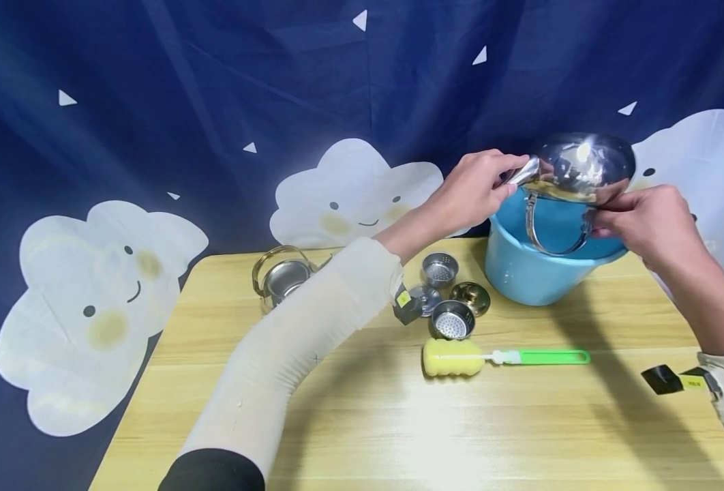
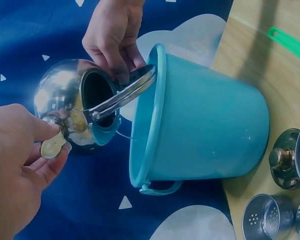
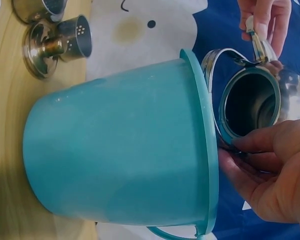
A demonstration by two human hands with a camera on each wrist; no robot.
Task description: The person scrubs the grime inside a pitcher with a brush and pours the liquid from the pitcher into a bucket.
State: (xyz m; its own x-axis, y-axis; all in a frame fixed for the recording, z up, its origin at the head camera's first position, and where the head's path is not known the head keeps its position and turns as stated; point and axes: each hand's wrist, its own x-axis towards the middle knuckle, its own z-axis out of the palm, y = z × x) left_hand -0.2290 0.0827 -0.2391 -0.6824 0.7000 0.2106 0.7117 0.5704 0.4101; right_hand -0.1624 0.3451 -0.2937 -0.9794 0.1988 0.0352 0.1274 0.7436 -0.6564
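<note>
A shiny steel teapot (image 1: 585, 164) is held tipped over the blue bucket (image 1: 524, 276), its round open mouth (image 3: 250, 102) turned down toward the bucket's inside. My left hand (image 1: 475, 185) pinches its spout (image 2: 53, 145) between thumb and fingers. On the other side my right hand (image 1: 659, 221) grips the teapot where the handle joins, thumb close to the mouth's rim, as the right wrist view shows. The teapot's loop handle (image 2: 122, 100) hangs down into the top of the bucket.
Two perforated strainer cups (image 1: 453, 322) and two lids (image 1: 471, 297) stand left of the bucket. A yellow sponge brush (image 1: 454, 358) with a green handle lies in front. Another teapot (image 1: 285, 278) is partly behind my left sleeve. A dark blue curtain (image 1: 215, 102) hangs behind the wooden table.
</note>
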